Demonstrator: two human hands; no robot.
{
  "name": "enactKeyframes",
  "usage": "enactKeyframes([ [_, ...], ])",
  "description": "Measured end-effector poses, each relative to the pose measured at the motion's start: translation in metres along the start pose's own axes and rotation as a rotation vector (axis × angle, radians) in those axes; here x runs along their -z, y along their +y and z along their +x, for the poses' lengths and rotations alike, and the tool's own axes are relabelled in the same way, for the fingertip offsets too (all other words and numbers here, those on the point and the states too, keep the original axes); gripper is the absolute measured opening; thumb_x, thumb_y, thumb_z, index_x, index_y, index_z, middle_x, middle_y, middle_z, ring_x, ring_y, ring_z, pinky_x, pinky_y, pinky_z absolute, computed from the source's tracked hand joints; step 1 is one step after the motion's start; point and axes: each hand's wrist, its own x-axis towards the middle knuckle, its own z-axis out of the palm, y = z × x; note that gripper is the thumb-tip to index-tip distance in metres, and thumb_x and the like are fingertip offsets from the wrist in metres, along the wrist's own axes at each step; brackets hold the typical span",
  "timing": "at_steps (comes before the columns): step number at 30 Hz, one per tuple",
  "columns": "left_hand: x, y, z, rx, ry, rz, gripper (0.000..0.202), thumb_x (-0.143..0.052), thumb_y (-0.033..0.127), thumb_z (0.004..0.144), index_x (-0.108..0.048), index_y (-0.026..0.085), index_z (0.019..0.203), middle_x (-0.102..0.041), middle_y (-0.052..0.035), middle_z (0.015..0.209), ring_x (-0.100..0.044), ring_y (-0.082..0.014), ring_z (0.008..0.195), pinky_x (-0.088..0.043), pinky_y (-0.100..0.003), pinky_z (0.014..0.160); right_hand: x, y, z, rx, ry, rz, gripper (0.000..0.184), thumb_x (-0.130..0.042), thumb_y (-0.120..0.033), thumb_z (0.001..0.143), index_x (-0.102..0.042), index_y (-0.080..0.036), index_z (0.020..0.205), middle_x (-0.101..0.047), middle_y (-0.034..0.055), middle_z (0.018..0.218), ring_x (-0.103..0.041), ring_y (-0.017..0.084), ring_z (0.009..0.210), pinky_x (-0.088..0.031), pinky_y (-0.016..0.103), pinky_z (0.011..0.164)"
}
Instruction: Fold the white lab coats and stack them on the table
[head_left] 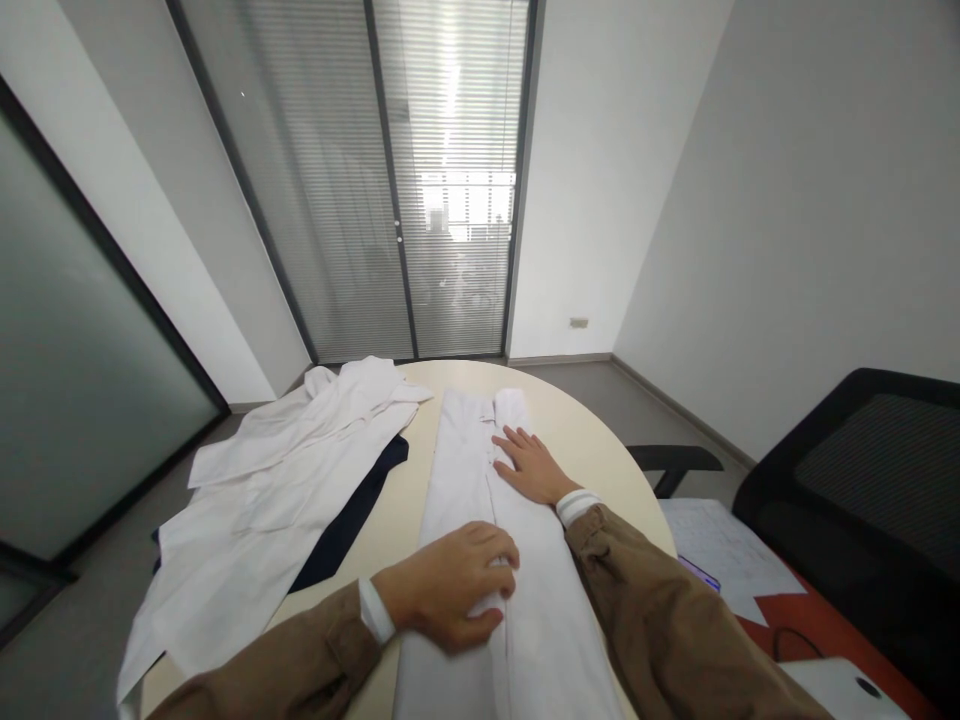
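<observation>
A long white coat, like a lab coat, lies folded lengthwise on the round table, its two sides meeting along the middle. Small buttons seem to show near its upper end. My right hand lies flat on the coat's upper right part, fingers spread. Nearer to me, my left hand is over the middle seam with its fingers half curled and the thumb apart; nothing shows in its grasp. Whether the left fingertips press on the cloth is hard to see.
More white garments lie spread on the left of the table, over dark blue cloth. At right stand a black mesh chair and a red surface with papers, a phone and a light-coloured device.
</observation>
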Motion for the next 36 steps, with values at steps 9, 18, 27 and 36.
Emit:
enactKeyframes([
  [9,-0.01,0.018,-0.018,-0.015,0.011,-0.131,0.016,-0.058,0.009,0.068,-0.06,0.023,0.076,-0.062,-0.0026,0.126,-0.048,-0.0259,0.131,-0.019,-0.046,0.124,-0.002,-0.001,-0.001,-0.001,0.03,0.004,0.058,-0.044,-0.051,0.098,-0.045,-0.027,0.15,-0.03,0.006,0.164,-0.021,0.029,0.152,-0.016,0.047,0.122],
  [18,-0.02,0.034,-0.02,-0.219,-0.073,0.185,0.058,-0.055,0.036,0.095,-0.039,0.033,0.151,-0.024,-0.0102,0.165,-0.029,-0.0381,0.148,-0.033,-0.059,0.114,0.004,-0.008,0.001,-0.042,-0.082,-0.071,0.08,-0.041,-0.074,0.09,-0.03,-0.032,0.158,-0.012,0.0079,0.168,-0.008,0.037,0.154,-0.01,0.049,0.121],
  [27,-0.063,0.022,-0.021,-0.336,0.159,0.703,0.046,-0.04,0.043,0.104,-0.043,0.036,0.149,-0.033,-0.0029,0.162,-0.04,-0.0306,0.144,-0.046,-0.047,0.107,0.019,-0.013,0.031,-0.001,-0.212,-0.12,0.074,-0.03,-0.059,0.098,-0.012,-0.027,0.162,-0.013,0.0123,0.167,-0.017,0.041,0.151,-0.014,0.059,0.117],
  [36,-0.093,0.004,-0.019,-0.356,0.219,0.779,0.046,-0.038,0.042,0.105,-0.053,0.024,0.144,-0.027,-0.0014,0.165,-0.035,-0.0293,0.147,-0.047,-0.041,0.109,0.012,0.0,0.076,0.014,-0.145,-0.113,0.066,-0.018,-0.046,0.102,-0.008,-0.021,0.162,-0.006,0.0051,0.168,-0.005,0.028,0.155,-0.013,0.049,0.123],
])
